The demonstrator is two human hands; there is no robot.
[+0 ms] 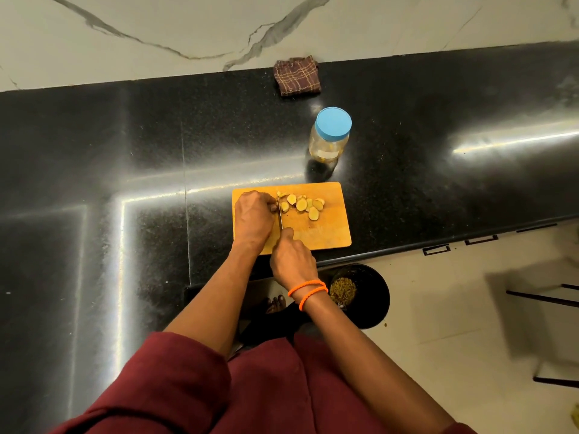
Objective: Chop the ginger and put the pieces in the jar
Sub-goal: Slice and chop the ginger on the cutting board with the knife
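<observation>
On the wooden cutting board (326, 227), the left hand (254, 216) curls closed over what is probably the uncut ginger, hidden beneath it. The right hand (293, 261) grips the knife (280, 217), its blade just beside the left fingertips. Ginger slices (303, 204) lie scattered right of the blade: light, firm, likely damp and slippery, best pinched or scooped together. The jar (329, 136) stands behind the board on the black table (125, 151), its blue lid still on.

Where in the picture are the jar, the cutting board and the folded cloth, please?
jar (329, 142): head view, on its clear side wall below the blue lid.
cutting board (329, 228): head view, on a bare part of its right half.
folded cloth (297, 76): head view, on its checked middle.
</observation>
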